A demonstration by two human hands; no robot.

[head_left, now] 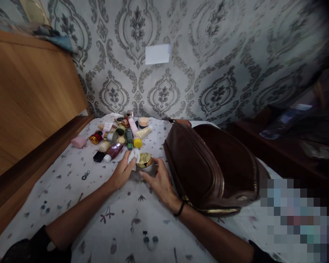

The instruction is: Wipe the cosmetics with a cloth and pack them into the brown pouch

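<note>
My left hand [122, 171] pinches a white pad [134, 156] against the side of a jar. The jar [145, 160] has a shiny gold lid and a greyish see-through body. Around its right side and front curl the fingers and thumb of my right hand [160, 181]. Just beyond my hands lies a pile of small bottles, tubes and jars, among them a yellow-capped container [137, 142], a dark red bottle [115, 149] and a pink tube [132, 125].
A brown leather bag [197, 164], unzipped, rests right of my hands on the patterned white sheet [104, 233]. A pink item [79, 141] lies at the sheet's left edge, beside wooden furniture [30, 98]. The patterned wall stands behind.
</note>
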